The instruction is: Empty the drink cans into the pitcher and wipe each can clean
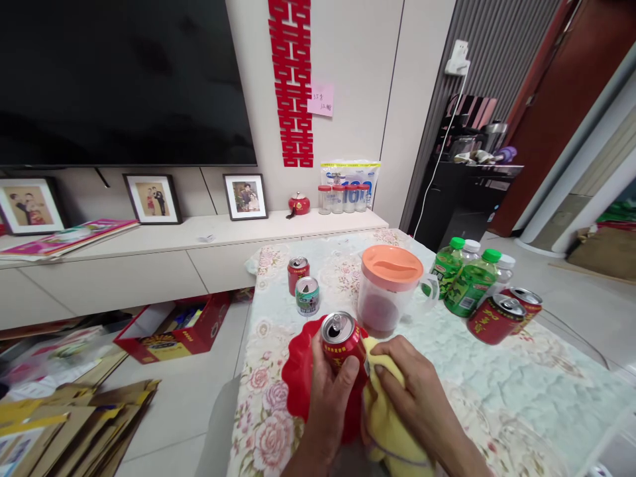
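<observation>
My left hand (330, 391) is wrapped round an opened red can (342, 338), which it holds upright above a red scalloped dish (298, 371). My right hand (410, 381) grips a yellow cloth (390, 424) and presses it against the right side of that can. Just behind stands a clear plastic pitcher (380, 305) with an orange lid. A green and silver can (307, 297) and another red can (298, 275) stand to the left of the pitcher, on the flowered tablecloth (268, 397).
Green-capped bottles (470, 283), white-capped bottles and two red cans (497, 319) are grouped at the right. Small red-lidded jars (342, 199) stand on the white cabinet (228, 242) behind. A red box (173, 331) and flattened cardboard (74, 424) lie on the left floor.
</observation>
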A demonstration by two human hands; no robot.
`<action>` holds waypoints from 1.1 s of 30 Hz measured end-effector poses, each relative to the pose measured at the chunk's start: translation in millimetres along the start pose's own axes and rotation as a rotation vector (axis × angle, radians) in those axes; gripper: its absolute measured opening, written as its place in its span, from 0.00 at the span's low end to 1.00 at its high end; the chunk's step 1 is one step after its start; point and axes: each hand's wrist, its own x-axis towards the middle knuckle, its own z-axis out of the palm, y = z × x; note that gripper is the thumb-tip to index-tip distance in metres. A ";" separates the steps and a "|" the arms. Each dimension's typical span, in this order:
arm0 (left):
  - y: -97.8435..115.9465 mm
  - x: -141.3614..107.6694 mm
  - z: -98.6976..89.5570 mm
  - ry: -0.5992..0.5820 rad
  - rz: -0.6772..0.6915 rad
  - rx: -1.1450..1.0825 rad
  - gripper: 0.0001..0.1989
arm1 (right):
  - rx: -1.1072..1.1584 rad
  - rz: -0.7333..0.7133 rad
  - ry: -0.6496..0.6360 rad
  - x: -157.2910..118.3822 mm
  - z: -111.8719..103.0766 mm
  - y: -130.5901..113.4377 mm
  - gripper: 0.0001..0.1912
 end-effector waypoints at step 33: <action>-1.6 4.6 -3.7 -0.066 -0.083 -0.045 0.37 | -0.030 0.034 -0.103 -1.7 -5.7 -5.4 0.14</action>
